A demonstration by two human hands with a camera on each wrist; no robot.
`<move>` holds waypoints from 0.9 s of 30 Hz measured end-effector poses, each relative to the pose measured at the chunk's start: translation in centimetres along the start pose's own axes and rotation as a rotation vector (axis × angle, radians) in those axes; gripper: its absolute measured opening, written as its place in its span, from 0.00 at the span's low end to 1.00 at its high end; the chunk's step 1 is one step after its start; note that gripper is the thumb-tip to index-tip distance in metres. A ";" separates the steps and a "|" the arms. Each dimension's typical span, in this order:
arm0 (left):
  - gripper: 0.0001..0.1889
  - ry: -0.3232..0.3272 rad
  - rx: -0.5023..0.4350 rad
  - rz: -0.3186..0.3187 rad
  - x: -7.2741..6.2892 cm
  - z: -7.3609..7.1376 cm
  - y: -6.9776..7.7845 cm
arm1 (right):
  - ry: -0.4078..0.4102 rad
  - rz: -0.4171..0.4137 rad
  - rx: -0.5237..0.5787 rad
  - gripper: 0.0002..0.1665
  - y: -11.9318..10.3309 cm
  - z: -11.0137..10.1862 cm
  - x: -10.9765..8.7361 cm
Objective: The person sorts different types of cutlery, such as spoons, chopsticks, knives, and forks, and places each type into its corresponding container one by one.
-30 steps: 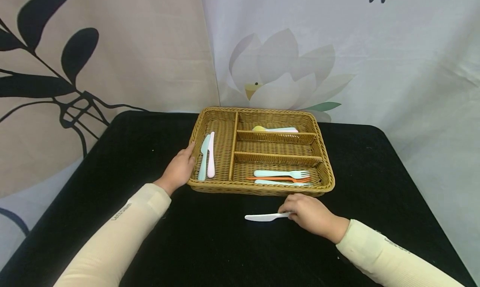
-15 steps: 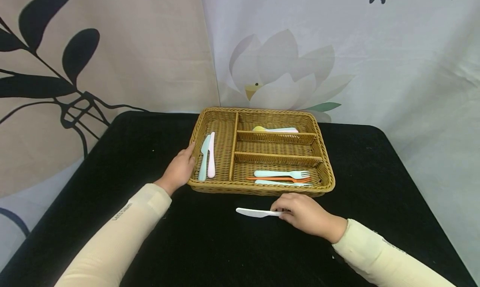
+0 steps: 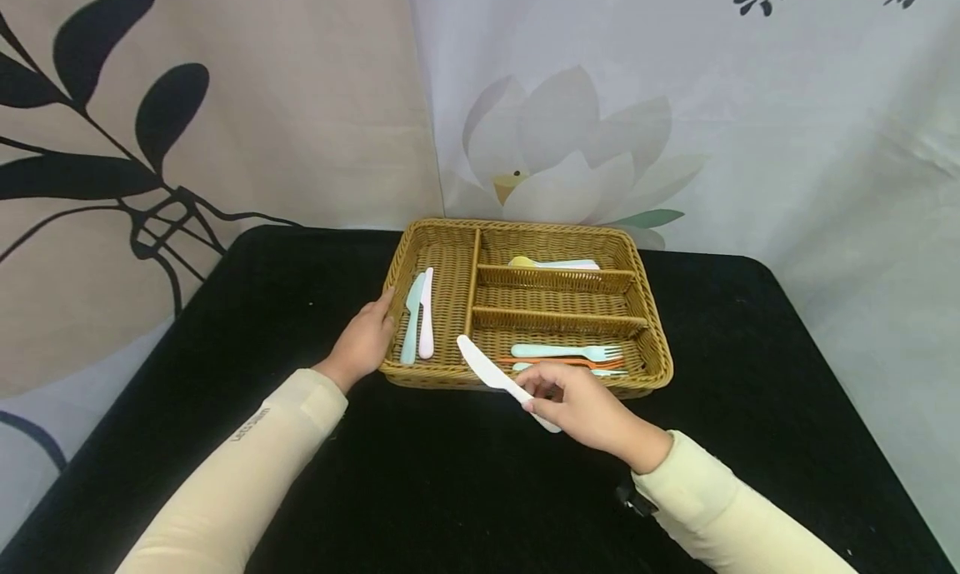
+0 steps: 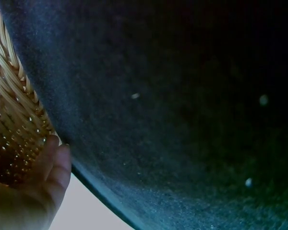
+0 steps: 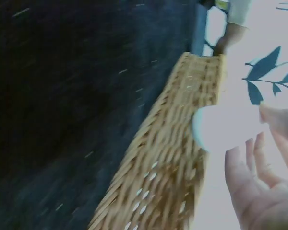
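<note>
My right hand [image 3: 581, 407] pinches a white table knife [image 3: 487, 369] by its handle, between thumb and fingers. The blade points up and left, overlapping the front rim of a wicker cutlery basket [image 3: 420, 380] in the head view. In the right wrist view the knife's rounded handle end [image 5: 225, 127] shows large and pale in front of the basket wall. My left hand [image 3: 362, 345] rests on the basket's left side, fingers at the rim; the left wrist view shows its fingers [image 4: 60, 165] against the weave. A light-blue knife [image 3: 411, 324] and a pink knife [image 3: 427, 316] lie in the left compartment.
The front right compartment holds a mint fork [image 3: 562, 351], an orange fork [image 3: 543, 361] and another pale fork, partly hidden by my hand. At the back lies a yellow spoon [image 3: 522, 262] beside pale handles. Black cloth [image 3: 450, 491] covers the table; a printed curtain [image 3: 337, 99] hangs behind.
My right hand has lifted the knife from low in front of the basket, moving left and up and tilting the blade upward. The left hand stays at the basket's side.
</note>
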State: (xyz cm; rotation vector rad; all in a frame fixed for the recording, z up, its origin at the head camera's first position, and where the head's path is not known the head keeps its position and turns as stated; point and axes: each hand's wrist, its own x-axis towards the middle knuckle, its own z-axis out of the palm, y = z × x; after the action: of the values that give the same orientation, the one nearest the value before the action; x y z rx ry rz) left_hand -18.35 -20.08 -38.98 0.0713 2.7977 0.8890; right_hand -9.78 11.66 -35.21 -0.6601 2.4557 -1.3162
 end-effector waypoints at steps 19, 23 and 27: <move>0.29 0.000 -0.010 -0.007 0.0 0.1 -0.1 | 0.166 0.211 0.485 0.18 -3.6 1.3 6.0; 0.30 -0.003 -0.006 -0.008 0.0 0.0 0.0 | 0.177 0.223 0.576 0.19 -4.0 1.7 7.3; 0.29 -0.005 -0.005 -0.011 0.0 0.0 0.0 | 0.203 0.268 0.654 0.20 -4.3 2.2 8.6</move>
State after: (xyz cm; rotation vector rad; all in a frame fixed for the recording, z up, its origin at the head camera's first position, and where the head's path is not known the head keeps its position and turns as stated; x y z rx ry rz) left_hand -18.32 -20.05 -38.95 0.0574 2.7887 0.8921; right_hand -15.03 3.60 -33.10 -0.0346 1.9535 -1.9827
